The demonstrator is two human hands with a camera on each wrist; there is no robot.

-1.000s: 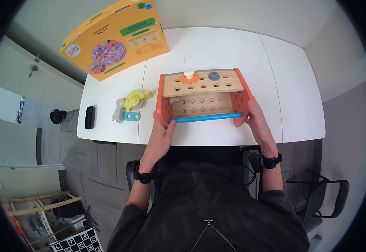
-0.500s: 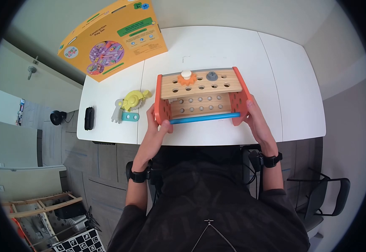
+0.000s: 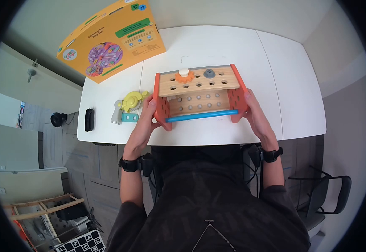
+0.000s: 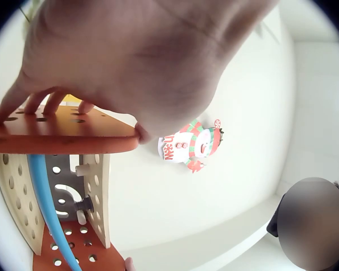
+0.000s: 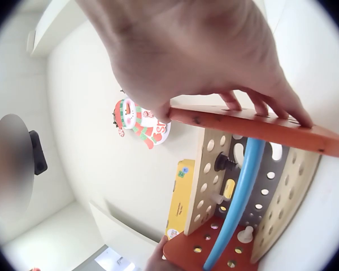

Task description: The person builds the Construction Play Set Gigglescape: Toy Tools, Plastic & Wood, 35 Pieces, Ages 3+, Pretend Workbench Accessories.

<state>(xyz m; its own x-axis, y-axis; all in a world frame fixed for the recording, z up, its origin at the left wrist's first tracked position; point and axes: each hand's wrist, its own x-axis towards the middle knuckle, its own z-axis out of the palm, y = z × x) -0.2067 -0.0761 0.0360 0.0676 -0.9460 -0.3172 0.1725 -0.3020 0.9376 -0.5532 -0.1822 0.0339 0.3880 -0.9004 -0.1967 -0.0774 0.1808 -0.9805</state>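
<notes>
A toy workbench of pale perforated wood [image 3: 164, 89] stands on the white table, with red side panels [image 3: 236, 80] and a blue rod [image 3: 202, 116] across its front. On its top sit an orange gear [image 3: 187, 79] under a white knob [image 3: 183, 72], and a grey screw [image 3: 209, 74]. My left hand [image 3: 143, 122] holds the left panel, its thumb at the edge and its fingers along the outer face. On the opposite panel, my right hand [image 3: 257, 119] grips likewise. Below the top, a dark screw [image 5: 225, 162] shows in the right wrist view.
Left of the workbench lie a yellow toy saw [image 3: 132, 101], a grey toy piece [image 3: 116, 114] and a teal two-hole plate [image 3: 129, 117]. A black case [image 3: 89, 119] lies near the left table edge. Behind them stands a large yellow-orange box [image 3: 82, 46].
My left hand has shifted from the front lower corner of the left panel up along its side, the thumb leaving the rod's end. The workbench appears slightly farther left and back.
</notes>
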